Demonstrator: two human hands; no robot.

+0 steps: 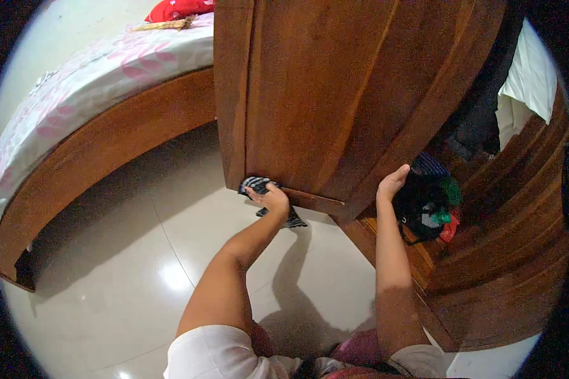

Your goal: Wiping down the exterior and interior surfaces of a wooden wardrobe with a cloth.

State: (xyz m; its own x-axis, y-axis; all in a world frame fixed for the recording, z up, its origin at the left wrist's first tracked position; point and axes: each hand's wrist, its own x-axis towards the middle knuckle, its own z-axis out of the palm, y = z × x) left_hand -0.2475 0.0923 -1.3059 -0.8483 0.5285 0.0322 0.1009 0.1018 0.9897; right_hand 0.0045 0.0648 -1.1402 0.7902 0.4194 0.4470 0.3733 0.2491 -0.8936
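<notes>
Head camera, looking down: a person in white short sleeves reaches both bare forearms in from the lower edge, from 6 o'clock, toward a brown wooden door (316,95) that fills the view at 12 o'clock. The left hand (272,198) is at the door's bottom edge, thumb apart from loosely bent fingers. A black-and-grey striped cloth (259,183) lies against the door and touches those fingers, its upper part at 10 o'clock from the hand, a lower part hanging at about 4 o'clock; whether the fingers pinch a fold, I cannot tell. The right hand (392,183) is at the door's right edge, thumb upward; its other fingers are unclear, so I cannot tell whether they grip. Just beside it, at 4 o'clock, is a heap of black, green and red items (428,205) inside a wooden cabinet (509,252). Farther off at 2 o'clock hang dark clothes (477,117) and a white cloth (532,79). Well apart at 10 o'clock stands a bed (123,136) with pink-patterned bedding, over a pale tiled floor (133,316).
</notes>
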